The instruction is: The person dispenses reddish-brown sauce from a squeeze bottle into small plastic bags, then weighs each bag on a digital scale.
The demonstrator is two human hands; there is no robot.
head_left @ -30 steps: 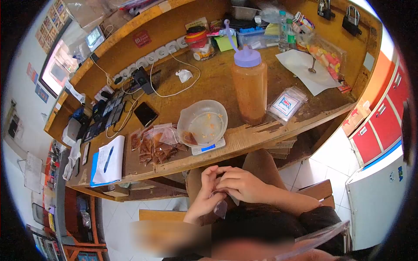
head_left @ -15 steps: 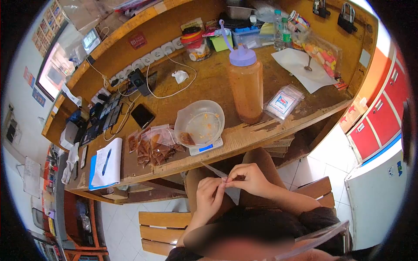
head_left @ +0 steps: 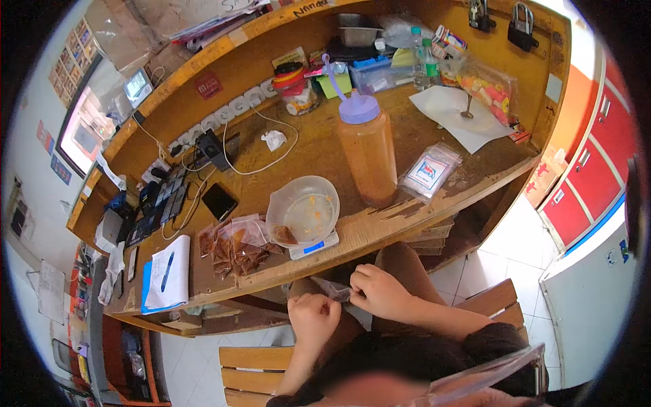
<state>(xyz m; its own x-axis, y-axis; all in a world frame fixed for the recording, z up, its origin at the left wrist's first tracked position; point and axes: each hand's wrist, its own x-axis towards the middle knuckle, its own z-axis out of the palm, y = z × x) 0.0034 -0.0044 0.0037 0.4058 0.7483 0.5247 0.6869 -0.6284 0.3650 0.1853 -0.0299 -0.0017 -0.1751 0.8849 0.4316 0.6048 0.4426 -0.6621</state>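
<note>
Pouch [head_left: 333,289] (clear plastic), pinched between hands [head_left: 346,304]

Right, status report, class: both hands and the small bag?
Right hand pinching small clear bag. Left hand fisted beside it. Both below bench edge; nothing in the way.

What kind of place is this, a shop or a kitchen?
Probably a small shop counter where sauce is packed: a scale under a bowl, filled sachets, a big sauce bottle, padlocks hanging above.
</note>
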